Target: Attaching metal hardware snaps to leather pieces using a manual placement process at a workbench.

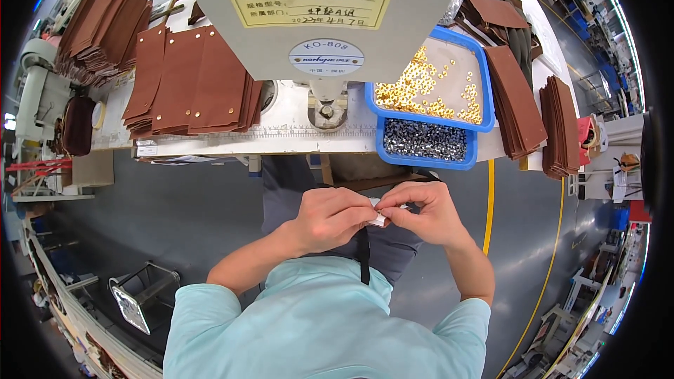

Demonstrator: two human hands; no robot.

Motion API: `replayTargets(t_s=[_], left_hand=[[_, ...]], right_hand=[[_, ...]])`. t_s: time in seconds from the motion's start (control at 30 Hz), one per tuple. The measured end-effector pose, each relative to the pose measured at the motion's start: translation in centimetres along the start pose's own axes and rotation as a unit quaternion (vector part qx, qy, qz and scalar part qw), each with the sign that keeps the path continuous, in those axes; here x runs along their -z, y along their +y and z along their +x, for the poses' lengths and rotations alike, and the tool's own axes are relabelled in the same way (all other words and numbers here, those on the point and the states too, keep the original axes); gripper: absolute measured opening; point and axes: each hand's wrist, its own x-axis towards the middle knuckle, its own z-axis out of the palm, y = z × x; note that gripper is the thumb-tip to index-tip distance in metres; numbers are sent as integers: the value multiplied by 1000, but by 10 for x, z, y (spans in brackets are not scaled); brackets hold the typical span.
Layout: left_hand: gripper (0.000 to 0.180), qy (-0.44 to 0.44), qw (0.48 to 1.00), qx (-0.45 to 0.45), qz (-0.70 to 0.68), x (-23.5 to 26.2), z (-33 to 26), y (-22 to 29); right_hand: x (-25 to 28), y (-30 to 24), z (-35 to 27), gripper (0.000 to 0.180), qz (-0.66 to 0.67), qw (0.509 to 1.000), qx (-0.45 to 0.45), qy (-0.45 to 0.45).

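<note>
My left hand (333,219) and my right hand (423,212) meet over my lap, in front of the table edge. Fingertips of both pinch a small white piece with a reddish-brown edge (380,220). Most of it is covered by the fingers, so its kind cannot be told. Beyond my hands stands a pale press machine (274,49) with a metal die (327,114) at its base. Right of the die, a blue tray (486,91) holds gold ring-shaped fittings (407,91). A second blue tray (421,162) below it holds dark metal fittings (425,140).
Brown panels with gold snaps (203,88) lie left of the machine, and a taller stack of brown panels (105,24) sits farther left. More brown strips (514,102) and a narrow stack (559,126) lie at the right. A metal-framed stool (144,295) stands on the floor behind left.
</note>
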Motion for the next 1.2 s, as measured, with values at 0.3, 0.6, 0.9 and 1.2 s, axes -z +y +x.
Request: replayTargets(t_s=[0.3, 0.6, 0.9, 1.2], left_hand=[[25, -21, 987, 143, -65, 0, -3, 6], [18, -51, 958, 257, -116, 4, -2, 16], [36, -174, 940, 289, -55, 7, 7, 13], [36, -168, 937, 303, -53, 11, 9, 11]], right_hand=[[-5, 12, 0, 23, -116, 977, 173, 46], [-14, 21, -1, 25, -158, 970, 151, 111], [-36, 44, 4, 30, -223, 918, 270, 186], [-38, 44, 6, 32, -208, 910, 301, 195]])
